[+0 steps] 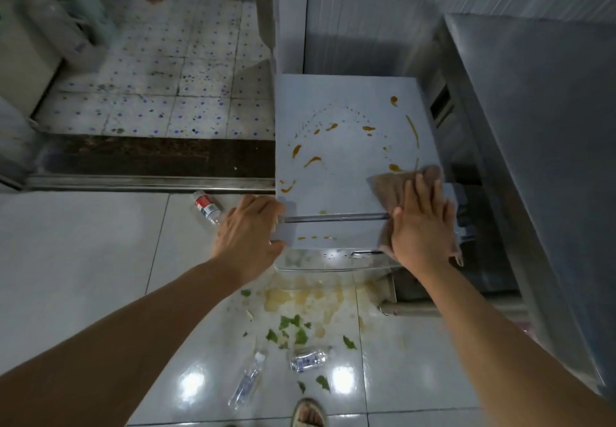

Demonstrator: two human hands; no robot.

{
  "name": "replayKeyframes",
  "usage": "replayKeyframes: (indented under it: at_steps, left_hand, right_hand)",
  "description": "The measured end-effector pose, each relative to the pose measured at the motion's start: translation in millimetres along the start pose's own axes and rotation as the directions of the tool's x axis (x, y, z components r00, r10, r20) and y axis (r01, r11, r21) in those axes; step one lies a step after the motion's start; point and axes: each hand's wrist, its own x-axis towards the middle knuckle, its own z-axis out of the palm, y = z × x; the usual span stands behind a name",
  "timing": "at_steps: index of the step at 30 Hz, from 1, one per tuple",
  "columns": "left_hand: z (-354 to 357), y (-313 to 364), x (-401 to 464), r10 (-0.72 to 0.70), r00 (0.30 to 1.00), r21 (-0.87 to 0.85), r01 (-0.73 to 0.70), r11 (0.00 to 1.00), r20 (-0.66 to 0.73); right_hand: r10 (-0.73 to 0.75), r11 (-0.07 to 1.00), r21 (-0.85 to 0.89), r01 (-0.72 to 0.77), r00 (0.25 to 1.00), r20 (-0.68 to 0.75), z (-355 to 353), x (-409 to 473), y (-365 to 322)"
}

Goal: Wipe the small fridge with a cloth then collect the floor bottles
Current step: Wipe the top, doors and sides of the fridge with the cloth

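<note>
On fridge top, near-right corner: my right hand (421, 226) presses a brown cloth (393, 186) flat, fingers straight.
Near-left edge: my left hand (248, 231) grips the small white fridge (336, 160).
Near floor: three clear plastic bottles (308, 359), apart.

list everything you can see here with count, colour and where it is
small fridge: 1, white, orange stains on top, centre
cloth: 1, brown, fridge's front right corner
bottles: 3, clear, on floor; one left of fridge, two nearer the camera
leaf bits: several, green, floor before fridge
spill: 1, yellowish, floor before fridge
steel counter: 1, grey, right
left hand: grips fridge's front left corner
right hand: flat on cloth
</note>
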Motion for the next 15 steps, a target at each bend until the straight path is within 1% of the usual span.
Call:
replayKeyframes:
  at_steps: [2, 4, 7, 11, 13, 15]
  left_hand:
    - [2.4, -2.0, 0.0, 0.001, 1.0, -0.036, -0.001, 0.999, -0.003]
    - [4.3, -4.9, -0.6, 0.005, 1.0, -0.079, -0.005, 0.997, -0.007]
    - [2.8, -9.9, -3.6, 0.014, 1.0, -0.13, -0.016, 0.991, -0.009]
    - [-1.1, -25.7, -11.5, -0.016, 1.0, -0.163, 0.013, 0.987, -0.018]
    - [-2.3, -37.5, -15.6, -0.056, 0.998, -0.173, 0.05, 0.984, -0.028]
    - [-4.0, -46.1, -19.4, -0.09, 0.995, -0.168, 0.084, 0.982, -0.029]
  right_hand:
    - [0.082, 0.996, 0.033, -0.082, 0.996, -0.015, 3.0, 1.3, -1.1]
    - [0.06, 0.997, 0.058, -0.058, 0.998, -0.031, 7.4, -5.5, -30.9]
    - [-0.094, 0.992, 0.083, 0.099, 0.994, -0.064, 13.8, -24.8, -95.5]
    - [-0.206, 0.955, 0.209, 0.209, 0.978, -0.034, 14.7, -34.2, -167.0]
    - [-0.306, 0.93, 0.2, 0.308, 0.951, -0.043, 9.3, -31.7, -174.0]
    - [-0.398, 0.905, 0.163, 0.392, 0.917, 0.0, 4.1, -28.8, -155.5]
